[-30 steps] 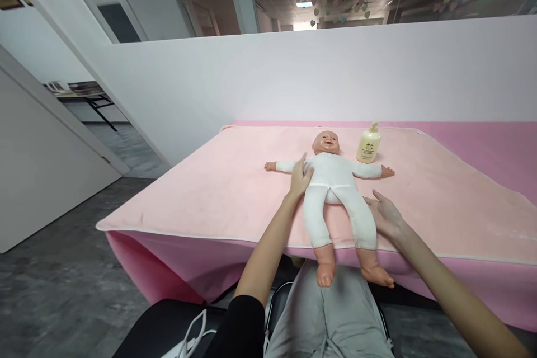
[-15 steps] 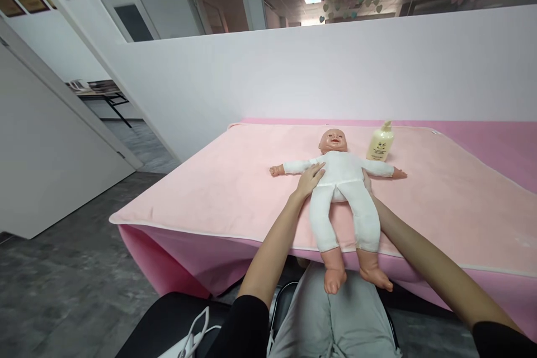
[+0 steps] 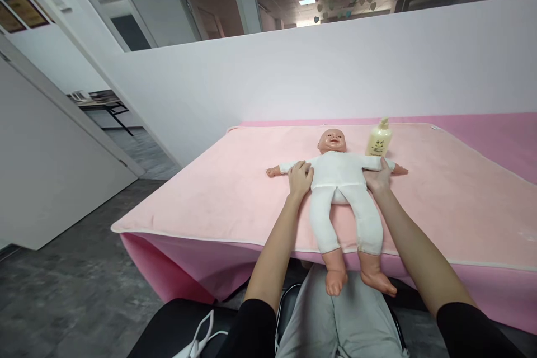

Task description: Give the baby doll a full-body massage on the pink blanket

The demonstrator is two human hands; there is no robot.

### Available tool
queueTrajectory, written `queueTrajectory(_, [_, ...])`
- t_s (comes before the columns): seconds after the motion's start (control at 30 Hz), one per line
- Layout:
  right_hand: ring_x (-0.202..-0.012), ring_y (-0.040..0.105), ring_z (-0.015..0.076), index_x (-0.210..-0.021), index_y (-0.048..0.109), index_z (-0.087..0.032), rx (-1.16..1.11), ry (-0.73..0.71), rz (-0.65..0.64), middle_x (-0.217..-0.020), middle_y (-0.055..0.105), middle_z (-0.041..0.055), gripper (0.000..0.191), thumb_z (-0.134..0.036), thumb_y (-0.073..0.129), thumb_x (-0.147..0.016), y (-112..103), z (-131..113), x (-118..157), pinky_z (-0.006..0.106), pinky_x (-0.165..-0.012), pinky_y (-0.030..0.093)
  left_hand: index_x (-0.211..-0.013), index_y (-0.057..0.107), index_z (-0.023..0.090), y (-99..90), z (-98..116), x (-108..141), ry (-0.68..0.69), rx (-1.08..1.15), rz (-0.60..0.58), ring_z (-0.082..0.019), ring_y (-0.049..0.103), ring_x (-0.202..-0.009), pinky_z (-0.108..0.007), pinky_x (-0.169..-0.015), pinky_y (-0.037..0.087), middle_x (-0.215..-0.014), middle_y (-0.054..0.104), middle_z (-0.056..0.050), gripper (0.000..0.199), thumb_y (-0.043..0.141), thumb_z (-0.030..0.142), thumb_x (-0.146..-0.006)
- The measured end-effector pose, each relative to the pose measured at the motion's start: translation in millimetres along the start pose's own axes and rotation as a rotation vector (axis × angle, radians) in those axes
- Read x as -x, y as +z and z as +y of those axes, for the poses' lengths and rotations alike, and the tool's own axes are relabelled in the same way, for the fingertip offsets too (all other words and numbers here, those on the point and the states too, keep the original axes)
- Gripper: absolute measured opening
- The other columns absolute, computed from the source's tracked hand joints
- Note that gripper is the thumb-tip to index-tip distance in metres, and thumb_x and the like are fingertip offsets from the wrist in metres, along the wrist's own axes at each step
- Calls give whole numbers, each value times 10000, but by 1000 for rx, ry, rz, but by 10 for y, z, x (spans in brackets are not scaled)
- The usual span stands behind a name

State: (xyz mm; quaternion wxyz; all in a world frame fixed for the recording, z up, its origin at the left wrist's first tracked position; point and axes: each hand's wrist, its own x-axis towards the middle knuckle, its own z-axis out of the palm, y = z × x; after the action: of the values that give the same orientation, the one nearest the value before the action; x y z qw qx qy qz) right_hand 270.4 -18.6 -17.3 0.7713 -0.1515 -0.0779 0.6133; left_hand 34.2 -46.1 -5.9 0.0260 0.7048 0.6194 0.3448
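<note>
A baby doll [image 3: 338,170] in a white cloth suit lies face up on a pink blanket [image 3: 251,190], its head away from me and its feet past the near edge. My left hand [image 3: 301,179] is curled over the doll's arm on the left, fingers on the white sleeve. On the other side, my right hand [image 3: 377,179] grips the opposite arm near the sleeve, thumb on top and the other fingers hidden beneath. Both doll arms stretch out sideways. Just beyond the right hand stands a pale yellow pump bottle [image 3: 378,139].
A white half wall [image 3: 314,72] with glass above it runs behind the table. To the left are a white door [image 3: 54,151] and a doorway with a folding table. A black chair [image 3: 180,324] carrying a white cable [image 3: 203,335] stands at lower left.
My left hand has slid from the doll's side outward onto its arm. My right hand has come up from beside the torso to the other arm. The view has tilted slightly.
</note>
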Motion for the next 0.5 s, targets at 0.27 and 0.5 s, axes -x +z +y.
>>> queueTrajectory(0.27, [-839, 623, 162, -938, 565, -207, 0, 8, 164, -857, 652, 23, 387, -543, 404, -829, -60, -279, -109, 321, -708, 562, -908, 667, 72, -32, 26, 37, -240, -292, -73, -295, 560, -947, -383, -785, 407, -983, 614, -197, 414, 338, 318, -856])
queueTrajectory(0.5, [-869, 615, 170, -847, 543, -216, 63, 0, 172, -825, 629, 13, 345, -545, 453, -794, -44, -275, -92, 338, -707, 563, -1109, 516, 33, 81, -83, -21, -345, -11, 40, -377, 404, -1191, -500, -989, 239, -1208, 503, -280, 564, 450, 501, -800])
